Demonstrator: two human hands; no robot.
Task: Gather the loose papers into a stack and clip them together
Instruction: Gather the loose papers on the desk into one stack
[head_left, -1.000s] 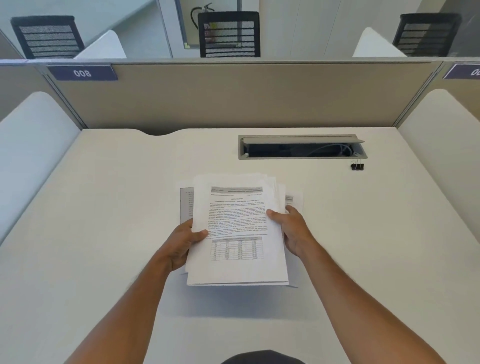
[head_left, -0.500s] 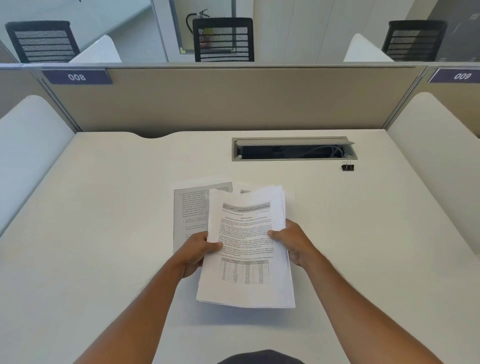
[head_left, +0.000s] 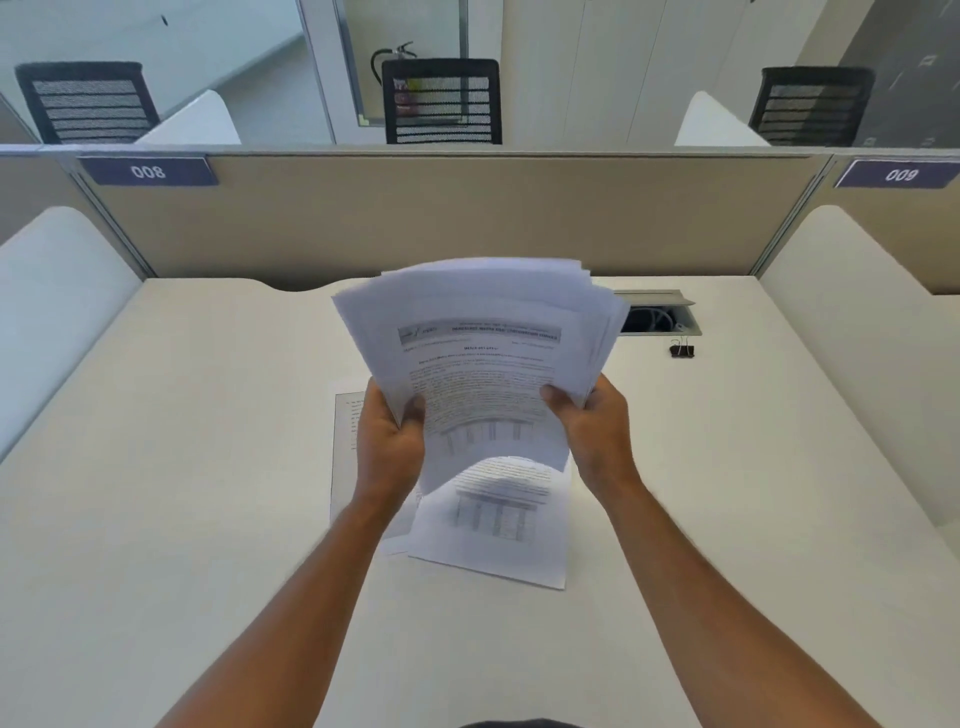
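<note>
Two sheets (head_left: 488, 525) lay flat on the desk (head_left: 182, 467) nearest the person, above them the left hand (head_left: 387, 441) and right hand (head_left: 597, 431) each gripped a side of the raised, fanned paper stack (head_left: 483, 353), and farther right sat the binder clip (head_left: 681, 349), beside the cable tray (head_left: 660, 317).

Only stuff I can actually read is the white "008" on the dark blue tag (head_left: 148, 171) at the left of the divider and "009" on the matching tag (head_left: 900, 174) at the right, while the papers' (head_left: 483, 358) print is too blurry.
</note>
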